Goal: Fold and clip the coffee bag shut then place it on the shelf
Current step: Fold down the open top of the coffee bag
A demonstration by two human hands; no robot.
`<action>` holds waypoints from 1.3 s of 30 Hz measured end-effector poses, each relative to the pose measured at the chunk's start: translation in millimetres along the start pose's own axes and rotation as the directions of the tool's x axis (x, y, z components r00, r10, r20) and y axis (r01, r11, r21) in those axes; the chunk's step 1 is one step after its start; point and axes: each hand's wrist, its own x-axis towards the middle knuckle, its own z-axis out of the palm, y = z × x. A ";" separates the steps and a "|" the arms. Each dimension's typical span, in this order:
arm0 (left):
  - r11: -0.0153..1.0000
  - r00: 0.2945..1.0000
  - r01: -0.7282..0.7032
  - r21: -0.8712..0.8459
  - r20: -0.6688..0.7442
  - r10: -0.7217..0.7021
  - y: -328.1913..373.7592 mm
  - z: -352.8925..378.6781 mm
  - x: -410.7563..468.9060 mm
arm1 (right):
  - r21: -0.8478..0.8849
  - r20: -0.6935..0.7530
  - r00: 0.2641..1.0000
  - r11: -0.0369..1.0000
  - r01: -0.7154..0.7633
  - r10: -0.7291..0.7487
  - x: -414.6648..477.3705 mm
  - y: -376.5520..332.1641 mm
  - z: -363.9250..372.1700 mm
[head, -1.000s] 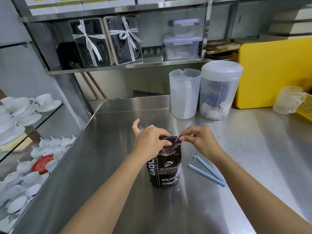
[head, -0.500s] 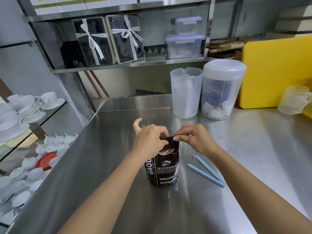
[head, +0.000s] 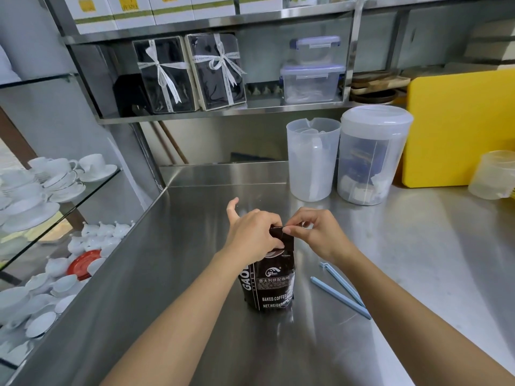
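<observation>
A dark brown coffee bag (head: 271, 282) with white lettering stands upright on the steel counter (head: 195, 316). My left hand (head: 250, 235) grips the bag's top from the left, thumb raised. My right hand (head: 315, 232) pinches the folded top edge from the right with fingertips. The bag's top is folded over between both hands. A light blue bag clip (head: 340, 288) lies open in a V shape on the counter, just right of the bag, untouched. A steel shelf (head: 223, 112) runs along the back wall above the counter.
Two gift boxes with white ribbons (head: 189, 73) and stacked clear containers (head: 312, 79) fill the shelf. A clear jug (head: 312, 160) and lidded canister (head: 370, 157) stand behind. A yellow board (head: 459, 126) leans at right. White cups and saucers (head: 55, 176) sit on glass shelves at left.
The top of the bag has been folded further down between both hands, so the bag looks shorter. The clip has not moved.
</observation>
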 end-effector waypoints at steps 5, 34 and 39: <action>0.999 1.000 0.015 -0.030 -0.027 -0.016 1.2 2.0 1.0 | 0.035 -0.014 1.000 0.999 0.013 -0.012 -1.3 3.3 1.7; 0.999 0.965 -0.043 0.028 -0.258 0.048 -0.1 -5.5 -15.5 | -0.052 -0.016 0.995 0.994 0.098 -0.099 -5.6 5.3 -3.0; 0.999 0.978 -0.016 0.031 -0.208 0.022 -1.2 -7.6 -13.6 | -0.052 -0.014 0.995 0.994 0.094 -0.095 -4.9 3.8 -2.2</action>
